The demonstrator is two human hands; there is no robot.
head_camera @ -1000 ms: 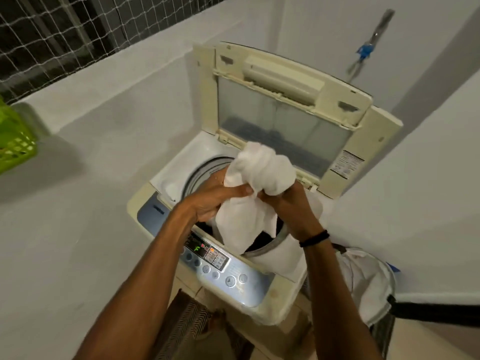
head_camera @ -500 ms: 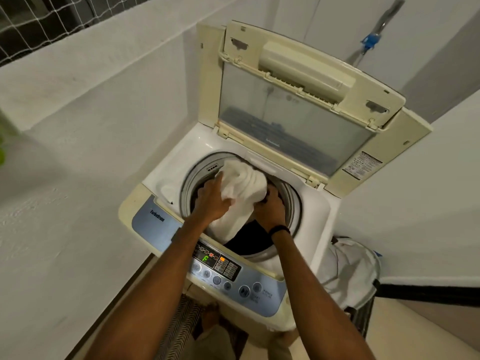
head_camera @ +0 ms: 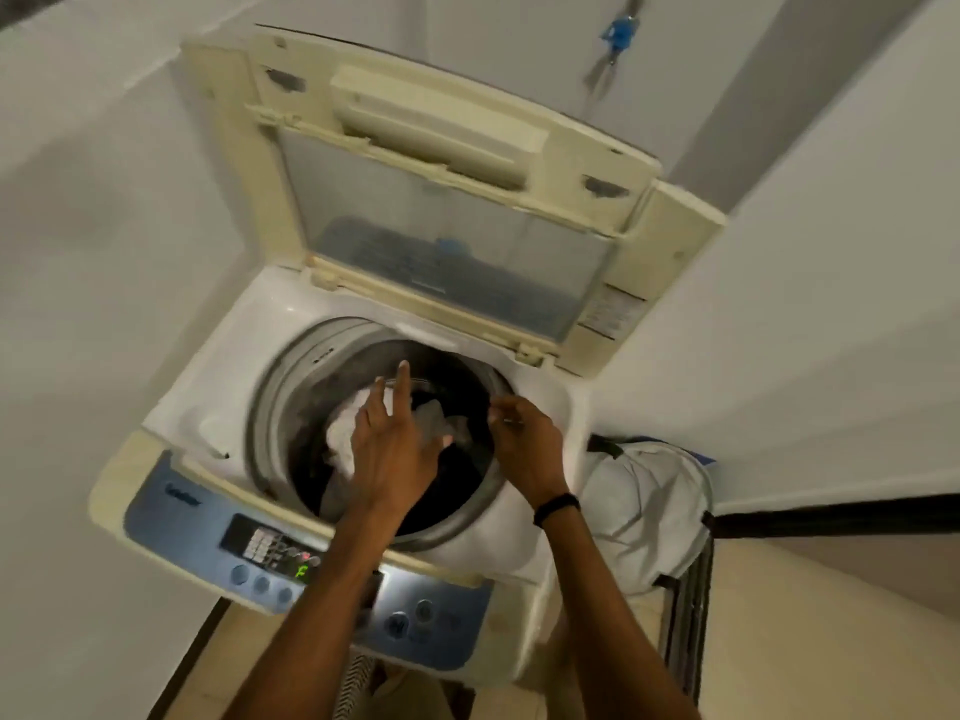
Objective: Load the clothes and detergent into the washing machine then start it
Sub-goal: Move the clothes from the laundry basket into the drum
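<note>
A top-loading washing machine (head_camera: 218, 392) stands in front of me with its lid (head_camera: 447, 200) raised. White clothes (head_camera: 340, 436) lie down in the dark drum (head_camera: 291, 387). My left hand (head_camera: 392, 449) hovers over the drum with fingers spread and straight, holding nothing. My right hand (head_camera: 524, 444) is above the drum's right rim, fingers loosely bent, nothing in it. The blue control panel (head_camera: 171, 517) at the front shows a green lit display (head_camera: 301, 571). No detergent is in view.
A laundry hamper (head_camera: 649, 506) with a white liner and dark frame stands to the right of the machine. White walls close in on the left and right. A blue tap fitting (head_camera: 618, 31) is on the back wall. Beige floor shows below.
Both hands have let go of the white cloth, which now lies lower in the drum. The hands have opened above it, and the view has tilted further down over the machine.
</note>
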